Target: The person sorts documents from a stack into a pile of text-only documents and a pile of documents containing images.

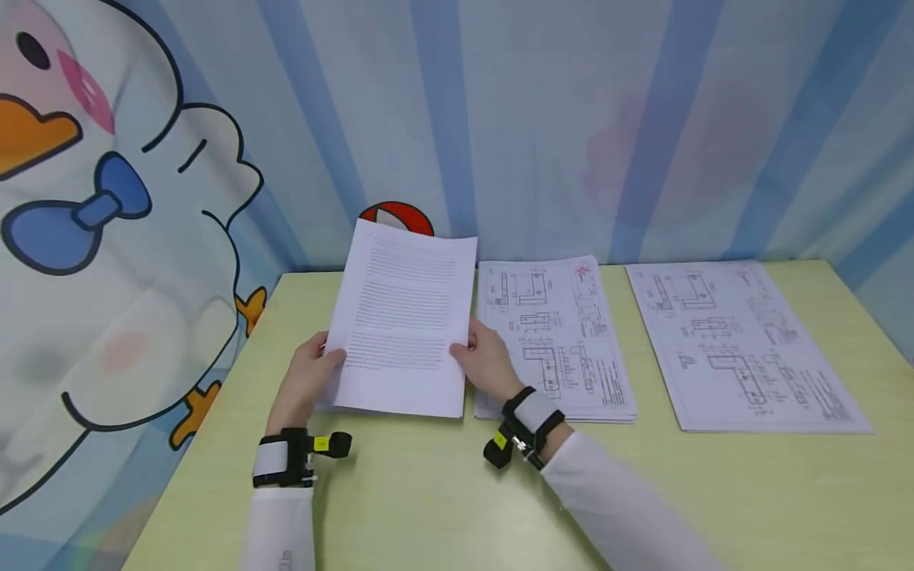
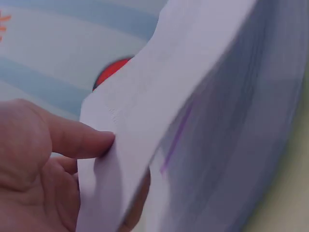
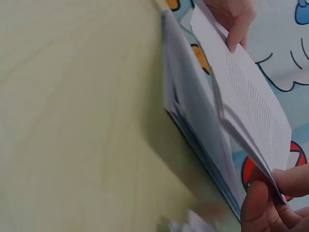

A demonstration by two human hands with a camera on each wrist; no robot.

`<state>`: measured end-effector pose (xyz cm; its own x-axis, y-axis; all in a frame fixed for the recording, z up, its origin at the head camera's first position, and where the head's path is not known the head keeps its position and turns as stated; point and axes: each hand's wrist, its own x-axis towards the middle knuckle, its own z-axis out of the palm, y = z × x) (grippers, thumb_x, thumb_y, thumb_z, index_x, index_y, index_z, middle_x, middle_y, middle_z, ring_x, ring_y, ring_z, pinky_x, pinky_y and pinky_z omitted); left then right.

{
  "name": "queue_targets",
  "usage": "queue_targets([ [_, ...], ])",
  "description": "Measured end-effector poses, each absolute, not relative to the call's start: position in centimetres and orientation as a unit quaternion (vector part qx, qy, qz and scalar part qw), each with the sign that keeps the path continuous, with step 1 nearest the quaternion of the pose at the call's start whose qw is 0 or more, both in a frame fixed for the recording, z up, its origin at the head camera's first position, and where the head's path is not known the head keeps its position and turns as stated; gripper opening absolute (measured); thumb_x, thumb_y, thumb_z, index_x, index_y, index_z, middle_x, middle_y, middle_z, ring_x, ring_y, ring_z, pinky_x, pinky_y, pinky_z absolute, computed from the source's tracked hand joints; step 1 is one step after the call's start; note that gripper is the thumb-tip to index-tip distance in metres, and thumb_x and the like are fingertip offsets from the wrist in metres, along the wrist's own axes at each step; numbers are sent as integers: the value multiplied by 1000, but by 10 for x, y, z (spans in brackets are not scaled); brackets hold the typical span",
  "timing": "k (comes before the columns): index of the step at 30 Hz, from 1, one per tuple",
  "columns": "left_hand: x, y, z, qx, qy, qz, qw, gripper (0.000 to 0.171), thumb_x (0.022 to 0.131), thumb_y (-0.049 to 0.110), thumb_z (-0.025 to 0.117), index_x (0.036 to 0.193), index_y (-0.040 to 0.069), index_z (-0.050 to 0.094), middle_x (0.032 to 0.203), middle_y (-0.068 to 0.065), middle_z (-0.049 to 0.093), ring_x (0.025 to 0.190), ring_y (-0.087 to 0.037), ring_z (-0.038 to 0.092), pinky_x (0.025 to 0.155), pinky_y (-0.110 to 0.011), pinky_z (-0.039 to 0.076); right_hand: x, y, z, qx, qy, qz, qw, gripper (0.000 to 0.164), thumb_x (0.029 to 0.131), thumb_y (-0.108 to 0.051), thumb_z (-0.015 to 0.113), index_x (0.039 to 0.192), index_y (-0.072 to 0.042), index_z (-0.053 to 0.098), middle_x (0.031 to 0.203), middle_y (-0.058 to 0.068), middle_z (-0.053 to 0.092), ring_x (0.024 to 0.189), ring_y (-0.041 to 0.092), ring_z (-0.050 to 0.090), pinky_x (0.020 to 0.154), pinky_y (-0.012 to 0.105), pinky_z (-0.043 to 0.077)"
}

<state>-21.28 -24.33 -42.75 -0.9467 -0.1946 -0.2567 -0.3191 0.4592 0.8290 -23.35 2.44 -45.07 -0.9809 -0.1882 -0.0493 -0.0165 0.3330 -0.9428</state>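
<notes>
Both hands hold a thin sheaf of printed paper (image 1: 407,317), raised and tilted, its top page covered in lines of text. My left hand (image 1: 303,381) pinches the left edge, thumb on the front; in the left wrist view this hand (image 2: 43,154) has its fingers behind the sheets. On the opposite edge, my right hand (image 1: 493,361) pinches with thumb in front, and the right wrist view shows the sheaf between its thumb and fingers (image 3: 258,200). Below the sheaf lies another paper stack (image 3: 193,106), apart from it at the near side and mostly hidden in the head view.
Just right of the sheaf lies a stack of technical drawings (image 1: 557,341). Farther right is a second pile of drawings (image 1: 743,349). The pale yellow table (image 1: 400,492) ends at a striped curtain (image 1: 535,119) behind. Each wrist wears a strapped band (image 1: 531,416).
</notes>
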Motion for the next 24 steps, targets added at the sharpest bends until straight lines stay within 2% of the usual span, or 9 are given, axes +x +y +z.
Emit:
queue_targets([
  [3,-214,-258,-438,-178,851,488,71,54,104,20,41,154,4,30,153,-20,41,134,-33,41,117,-54,29,-235,3,-460,-71,833,-544,69,48,95,-7,55,143,-6,47,106,15,72,75,16,63,58,24,46],
  [6,-216,-265,-448,-193,863,465,54,54,103,18,42,153,2,32,151,-23,43,131,-35,45,115,-53,34,-238,-10,-466,-69,855,-510,60,51,94,-3,55,145,-1,45,103,16,70,79,20,63,60,25,46],
  [10,-218,-266,-456,-207,880,428,14,52,102,19,47,150,0,39,145,-26,48,126,-37,50,110,-53,39,-243,-18,-468,-71,877,-472,50,56,94,-3,56,148,4,41,113,19,70,92,24,67,70,29,50],
  [16,-221,-264,-460,-238,887,395,-34,49,99,19,54,144,0,49,142,-25,53,128,-39,52,108,-53,41,-244,-22,-469,-81,893,-441,37,49,96,-4,55,143,6,46,120,25,64,101,30,65,82,37,54],
  [21,-224,-262,-461,-228,906,356,-24,52,99,21,55,145,-1,47,144,-26,52,131,-42,51,108,-53,42,-240,-25,-466,-79,913,-399,22,45,96,-3,56,139,7,52,131,28,57,118,35,61,97,44,52],
  [24,-225,-261,-458,-227,916,331,-7,50,100,26,51,141,-3,49,139,-29,53,126,-43,53,102,-51,45,-237,-24,-460,-79,915,-394,34,38,94,-4,57,129,10,59,129,28,58,115,35,62,93,43,54],
])
